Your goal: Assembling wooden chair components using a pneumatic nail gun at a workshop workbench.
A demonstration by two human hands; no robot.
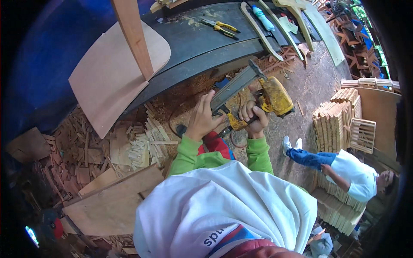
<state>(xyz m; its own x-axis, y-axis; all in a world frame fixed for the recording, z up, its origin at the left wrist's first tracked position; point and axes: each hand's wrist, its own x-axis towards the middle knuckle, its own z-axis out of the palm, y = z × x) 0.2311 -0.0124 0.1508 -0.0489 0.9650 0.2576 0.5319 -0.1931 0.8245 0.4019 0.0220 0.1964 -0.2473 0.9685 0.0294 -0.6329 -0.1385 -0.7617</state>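
Work status: in hand, with no operation under way on the timber as far as this view shows. The yellow nailer-type power tool [275, 95], worn and scuffed about its body, is held in front of the worker, just beside the near edge of the dark workbench [174, 28] and apart from the workpiece. The right hand [254, 117] is wrapped around the handle, fingers curled in a firm hold. The left hand [203, 117] is at the near end of the long grey magazine [234, 88], its fingers extended along it; whether it is closed on the magazine or only braced against it, I cannot tell. The pale curved panel [101, 79] lies at the bench, to the left of the tool, partly overhanging the edge. A wooden bar [133, 38] meets the panel near its right-hand side; the panel is shaped, but no fastener is visible at that meeting point, so the joint cannot be passed as complete. Yellow-and-black pliers [220, 28] lie on the bench, untouched, near the curved wooden strips [257, 31]. These strips appear shaped but are not joined to the panel. Offcuts [142, 148] are heaped below the panel.
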